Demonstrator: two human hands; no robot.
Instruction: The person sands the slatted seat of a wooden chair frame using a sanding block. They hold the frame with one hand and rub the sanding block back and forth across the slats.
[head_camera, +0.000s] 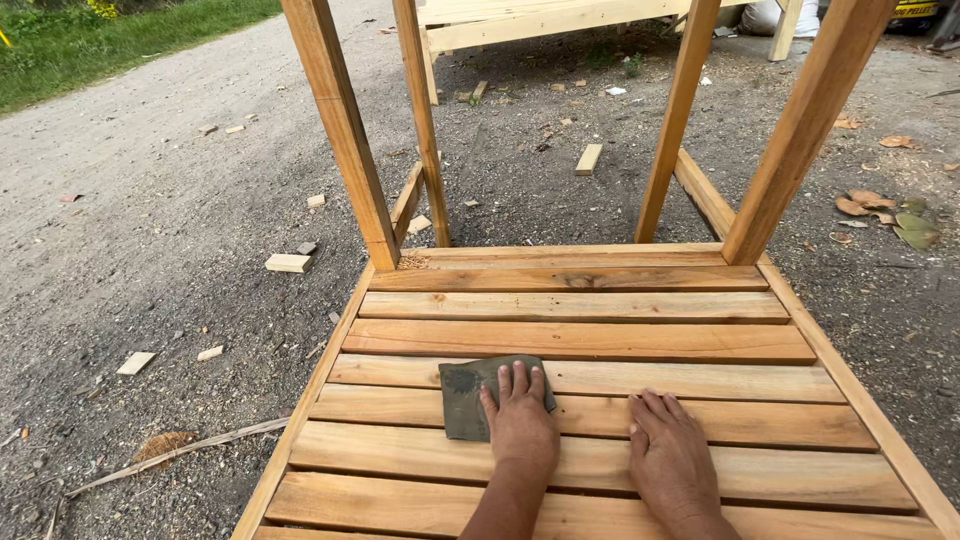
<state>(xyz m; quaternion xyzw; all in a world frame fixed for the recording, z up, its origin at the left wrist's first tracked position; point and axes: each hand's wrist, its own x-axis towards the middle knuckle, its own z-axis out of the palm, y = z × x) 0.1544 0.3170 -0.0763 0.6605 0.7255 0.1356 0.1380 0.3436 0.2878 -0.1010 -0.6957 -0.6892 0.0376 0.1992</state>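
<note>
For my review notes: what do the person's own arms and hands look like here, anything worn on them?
Both hands are bare: the left hand and right hand show no gloves, rings or bracelet. The forearms entering from the bottom edge are uncovered, with no sleeve or watch in view. Short fingernails are visible; no markings can be made out.

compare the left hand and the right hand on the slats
The left hand presses a grey sanding sheet; the right hand lies on bare wood. The left hand sits farther up the slats than the right hand. Both lie flat, palms down.
</note>
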